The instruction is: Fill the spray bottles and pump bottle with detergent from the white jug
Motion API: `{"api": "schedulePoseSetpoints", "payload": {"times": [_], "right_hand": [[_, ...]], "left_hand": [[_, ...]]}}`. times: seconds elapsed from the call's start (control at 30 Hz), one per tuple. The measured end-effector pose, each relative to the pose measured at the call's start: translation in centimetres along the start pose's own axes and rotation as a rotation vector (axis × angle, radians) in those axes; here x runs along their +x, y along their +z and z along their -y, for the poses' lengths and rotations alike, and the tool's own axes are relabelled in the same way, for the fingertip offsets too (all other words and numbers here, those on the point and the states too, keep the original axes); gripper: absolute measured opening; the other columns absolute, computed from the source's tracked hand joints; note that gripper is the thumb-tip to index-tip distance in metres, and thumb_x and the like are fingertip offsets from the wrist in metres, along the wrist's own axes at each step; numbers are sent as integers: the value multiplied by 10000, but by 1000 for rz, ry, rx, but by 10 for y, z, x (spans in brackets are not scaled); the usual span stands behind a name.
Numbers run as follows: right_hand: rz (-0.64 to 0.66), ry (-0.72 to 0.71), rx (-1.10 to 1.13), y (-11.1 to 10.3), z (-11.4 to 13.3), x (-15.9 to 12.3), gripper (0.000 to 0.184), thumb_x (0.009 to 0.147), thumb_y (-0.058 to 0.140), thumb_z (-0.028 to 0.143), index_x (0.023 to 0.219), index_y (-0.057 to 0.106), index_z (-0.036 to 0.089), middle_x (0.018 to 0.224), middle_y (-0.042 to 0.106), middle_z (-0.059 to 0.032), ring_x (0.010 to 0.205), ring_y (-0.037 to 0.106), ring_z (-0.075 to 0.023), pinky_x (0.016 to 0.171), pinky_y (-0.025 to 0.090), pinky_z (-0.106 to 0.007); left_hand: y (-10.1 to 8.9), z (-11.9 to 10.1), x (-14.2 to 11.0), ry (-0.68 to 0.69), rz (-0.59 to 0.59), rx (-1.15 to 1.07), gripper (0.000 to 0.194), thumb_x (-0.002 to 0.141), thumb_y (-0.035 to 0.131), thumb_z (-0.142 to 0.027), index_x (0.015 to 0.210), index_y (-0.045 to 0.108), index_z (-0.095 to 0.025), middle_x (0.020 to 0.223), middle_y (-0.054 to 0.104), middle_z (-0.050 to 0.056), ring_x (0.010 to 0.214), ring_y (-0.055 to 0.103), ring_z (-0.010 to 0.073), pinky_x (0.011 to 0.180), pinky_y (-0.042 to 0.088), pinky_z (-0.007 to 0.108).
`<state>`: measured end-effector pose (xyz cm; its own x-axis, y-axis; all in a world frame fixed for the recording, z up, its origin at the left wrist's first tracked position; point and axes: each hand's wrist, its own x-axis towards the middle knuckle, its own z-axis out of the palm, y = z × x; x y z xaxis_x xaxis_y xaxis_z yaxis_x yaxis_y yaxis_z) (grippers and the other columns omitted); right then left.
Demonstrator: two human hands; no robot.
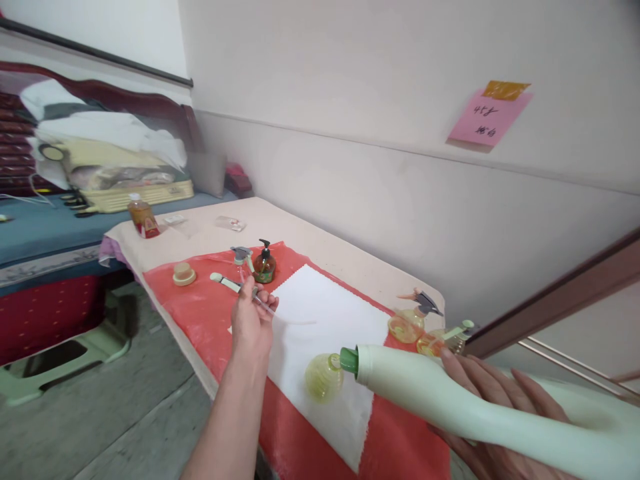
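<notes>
My left hand (255, 313) is closed around a spray trigger head (227, 283), whose thin dip tube trails to the right over the white cloth (320, 287). My right hand (505, 393) grips a large pale green jug (425, 383), tilted to the left. Its darker green spout (349, 360) is at the mouth of a small yellowish see-through bottle (324, 380) on the white cloth. Whether liquid is flowing cannot be made out. Beyond my left hand stand a dark pump bottle (265, 265) and a grey-headed spray bottle (241, 259), partly hidden.
Two spray bottles with yellowish liquid, one grey-headed (406, 327) and one green-headed (431, 343), stand by the jug. A beige cap (185, 274) lies on the red sheet (210, 320). An amber bottle (143, 217) stands farther back. A wall (340, 180) borders the table.
</notes>
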<state>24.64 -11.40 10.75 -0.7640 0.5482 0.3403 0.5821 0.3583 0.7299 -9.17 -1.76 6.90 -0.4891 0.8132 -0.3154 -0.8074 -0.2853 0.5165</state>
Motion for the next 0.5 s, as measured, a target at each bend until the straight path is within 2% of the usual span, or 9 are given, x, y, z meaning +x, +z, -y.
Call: {"api": "schedulePoseSetpoints", "payload": {"times": [0.33,0.5], "right_hand": [[48,-4,-4,4,-1,-9,486,821,500,168,1306,515,149,1304,568,-207,1170,543,-411,969,412,-609],[12,-6,-12,5,-1,-6,504,814,500,162,1316,497,122,1289,574,-221,1152,548,-415,953,420,-614]], "left_hand": [[-1,0,-1,-3,13,0,204,770,684,-312,711,539,-182,543,462,-60,479,467,80,550,462,220],[0,-1,-1,-3,14,7,214,755,695,-326,708,540,-187,546,462,-62,480,466,77,555,464,219]]}}
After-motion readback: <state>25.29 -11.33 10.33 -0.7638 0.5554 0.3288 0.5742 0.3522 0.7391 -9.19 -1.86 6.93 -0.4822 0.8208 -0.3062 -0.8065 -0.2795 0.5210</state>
